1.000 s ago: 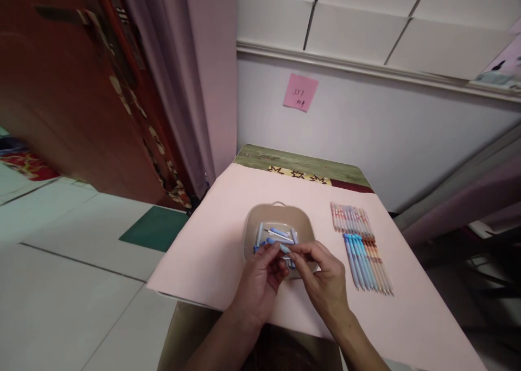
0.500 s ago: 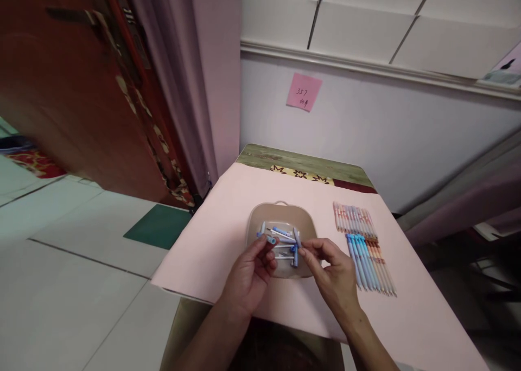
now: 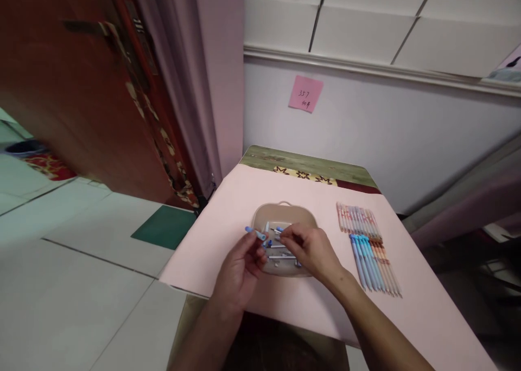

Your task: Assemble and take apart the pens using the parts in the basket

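Observation:
A beige tray (image 3: 299, 215) with a small loop handle holds blue and white pen parts, among them a long white refill (image 3: 281, 257). Over its left side, my left hand (image 3: 243, 262) pinches a short blue pen barrel (image 3: 255, 233) between thumb and fingertips. My right hand (image 3: 310, 250) reaches over the tray's right half, thumb and index finger pressed together at the parts; what lies between them is too small to tell. Right of the tray lies a row of blue pens (image 3: 366, 262), beside orange-brown pens (image 3: 387, 268), with pinkish pens (image 3: 358, 220) behind.
The pink-covered table (image 3: 203, 251) has a green wooden back edge (image 3: 309, 162) against the wall. A pink note (image 3: 305, 94) is stuck to the wall. To the left are a purple curtain (image 3: 183, 62), a red-brown door (image 3: 81, 100) and a green mat (image 3: 163, 227).
My left hand has moved slightly left with the blue barrel, which now points up and left. My right hand has shifted left and up over the tray, and the pale piece at its fingertips no longer shows.

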`<state>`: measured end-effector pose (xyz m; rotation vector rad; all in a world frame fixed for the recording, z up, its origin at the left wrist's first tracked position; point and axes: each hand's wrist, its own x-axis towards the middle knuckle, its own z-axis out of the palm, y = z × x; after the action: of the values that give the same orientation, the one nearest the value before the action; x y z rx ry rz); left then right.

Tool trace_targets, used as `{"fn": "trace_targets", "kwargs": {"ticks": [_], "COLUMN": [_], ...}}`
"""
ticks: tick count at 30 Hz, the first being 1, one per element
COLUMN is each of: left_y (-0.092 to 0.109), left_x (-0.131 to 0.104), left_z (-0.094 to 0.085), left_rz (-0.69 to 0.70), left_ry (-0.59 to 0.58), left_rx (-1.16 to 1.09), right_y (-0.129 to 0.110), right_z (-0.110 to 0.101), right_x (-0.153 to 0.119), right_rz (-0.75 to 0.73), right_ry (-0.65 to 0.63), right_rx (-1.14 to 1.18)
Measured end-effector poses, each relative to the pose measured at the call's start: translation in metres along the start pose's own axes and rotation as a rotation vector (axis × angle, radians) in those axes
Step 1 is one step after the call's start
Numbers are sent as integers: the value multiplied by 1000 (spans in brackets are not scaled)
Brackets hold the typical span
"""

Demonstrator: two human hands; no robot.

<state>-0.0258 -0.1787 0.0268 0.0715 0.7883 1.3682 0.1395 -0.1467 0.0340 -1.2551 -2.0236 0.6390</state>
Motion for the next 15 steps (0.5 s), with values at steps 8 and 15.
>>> {"fn": "trace_targets", "kwargs": {"ticks": [8,15], "left_y": [-17,-19], "left_x": [-9,-8], "left_z": [13,14], "left_rz": [378,538], "left_ry": [-155,-193], "left_rx": [526,835], "right_y": [-27,-18], "right_z": [31,39], "right_x": [-31,-32], "right_rz": [543,671], "right_ry": [194,182], "right_rx": [1187,1457]}}
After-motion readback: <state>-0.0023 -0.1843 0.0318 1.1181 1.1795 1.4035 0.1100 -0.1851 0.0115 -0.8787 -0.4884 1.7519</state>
